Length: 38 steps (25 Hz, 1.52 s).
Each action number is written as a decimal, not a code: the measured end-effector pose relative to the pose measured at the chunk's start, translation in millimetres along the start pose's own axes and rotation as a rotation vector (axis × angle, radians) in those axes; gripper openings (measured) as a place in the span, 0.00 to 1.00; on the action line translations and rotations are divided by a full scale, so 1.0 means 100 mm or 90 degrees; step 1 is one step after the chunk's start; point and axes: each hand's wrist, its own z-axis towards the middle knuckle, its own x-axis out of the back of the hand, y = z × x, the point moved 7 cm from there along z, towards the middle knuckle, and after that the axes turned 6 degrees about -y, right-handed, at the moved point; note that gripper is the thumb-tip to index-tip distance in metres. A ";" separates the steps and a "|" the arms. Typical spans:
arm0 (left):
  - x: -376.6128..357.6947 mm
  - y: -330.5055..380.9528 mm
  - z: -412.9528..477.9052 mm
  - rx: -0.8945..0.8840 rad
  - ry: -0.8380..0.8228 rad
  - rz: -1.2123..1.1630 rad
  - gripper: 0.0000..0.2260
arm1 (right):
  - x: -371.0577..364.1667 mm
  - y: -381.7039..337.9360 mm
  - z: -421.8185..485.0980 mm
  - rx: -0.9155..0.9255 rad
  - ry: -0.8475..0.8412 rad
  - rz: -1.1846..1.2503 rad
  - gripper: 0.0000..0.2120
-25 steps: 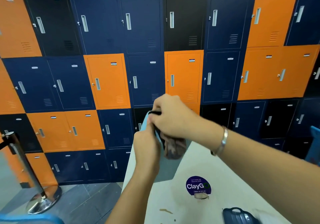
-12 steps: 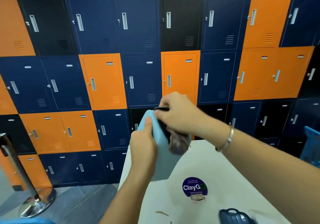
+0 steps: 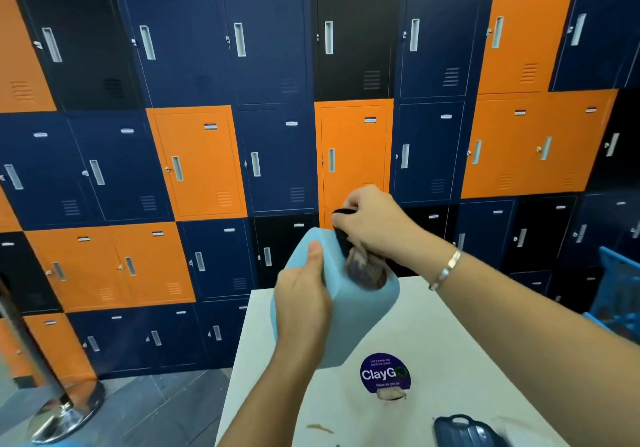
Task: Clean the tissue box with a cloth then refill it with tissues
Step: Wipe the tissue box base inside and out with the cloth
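Most of the cloth (image 3: 365,268) hidden under right hand (image 3: 374,221), dark object (image 3: 464,429) cut by bottom edge, locker labels (image 3: 370,120) unreadably small

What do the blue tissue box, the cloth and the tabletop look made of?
The tissue box looks like matte plastic: even pale blue, rounded moulded corners. The cloth is soft dark fabric, bunched in the right hand. The tabletop is perhaps off-white laminate: flat, smooth, stained.

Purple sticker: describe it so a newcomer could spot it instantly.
Below the wall of orange and navy lockers stands a pale table. On its top, just nearer than the light blue tissue box that the left hand holds, lies the sticker. It alone is a round purple disc with white ClayGo lettering.
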 end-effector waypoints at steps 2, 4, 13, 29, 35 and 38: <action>0.02 -0.02 0.00 0.012 0.000 -0.016 0.26 | -0.09 -0.01 -0.02 0.021 -0.046 -0.005 0.15; 0.00 -0.04 -0.02 0.016 -0.010 0.005 0.28 | -0.06 0.01 -0.02 0.019 -0.028 0.010 0.16; 0.07 0.01 -0.15 -0.006 0.016 0.002 0.23 | 0.01 0.09 -0.17 0.097 -0.019 0.050 0.13; 0.13 0.08 -0.21 -0.027 0.092 -0.008 0.28 | -0.04 -0.44 -0.29 0.224 -0.061 -0.141 0.15; 0.10 0.13 -0.26 -0.059 0.085 0.013 0.29 | -0.11 -0.54 -0.35 0.261 -0.078 -0.159 0.13; 0.09 0.05 -0.26 -0.022 0.093 -0.022 0.28 | -0.08 -0.42 -0.25 0.196 -0.052 -0.110 0.16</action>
